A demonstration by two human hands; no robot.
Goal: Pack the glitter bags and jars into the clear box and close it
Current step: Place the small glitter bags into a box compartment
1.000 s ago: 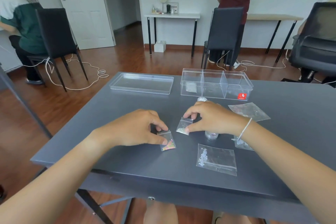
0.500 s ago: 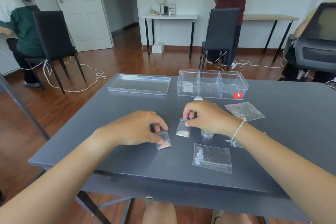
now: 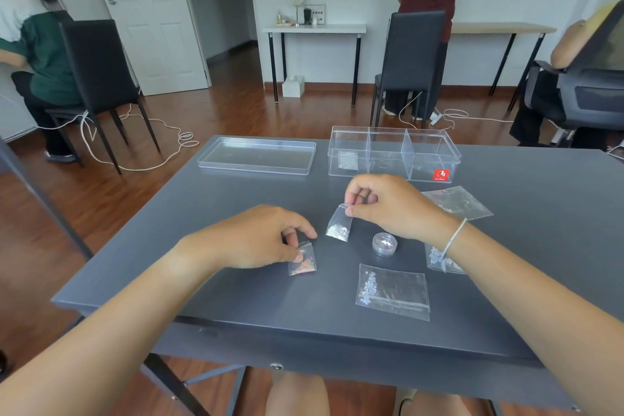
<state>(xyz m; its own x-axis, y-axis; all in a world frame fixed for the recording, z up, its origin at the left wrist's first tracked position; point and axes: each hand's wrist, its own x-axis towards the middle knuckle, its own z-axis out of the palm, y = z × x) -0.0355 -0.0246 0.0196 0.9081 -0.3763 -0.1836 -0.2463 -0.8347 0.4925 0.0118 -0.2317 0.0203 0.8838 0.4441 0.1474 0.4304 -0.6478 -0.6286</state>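
My right hand (image 3: 388, 204) pinches the top of a small bag of white glitter (image 3: 338, 226) and holds it just above the table. My left hand (image 3: 256, 236) pinches a small bag of pink glitter (image 3: 303, 262) that still lies on the table. A small round jar (image 3: 384, 244) stands below my right hand. The clear box (image 3: 393, 154) with three compartments stands open at the back, with one small bag in its left compartment. Its lid (image 3: 256, 155) lies flat to its left.
Larger clear bags lie on the grey table (image 3: 202, 230): one near the front (image 3: 393, 290), one under my right wrist (image 3: 439, 258), one to the right of my right hand (image 3: 462, 201). People sit and stand at chairs and desks behind the table.
My right hand has lifted the white glitter bag off the table and uncovered the jar. My left hand has stayed on the pink bag.
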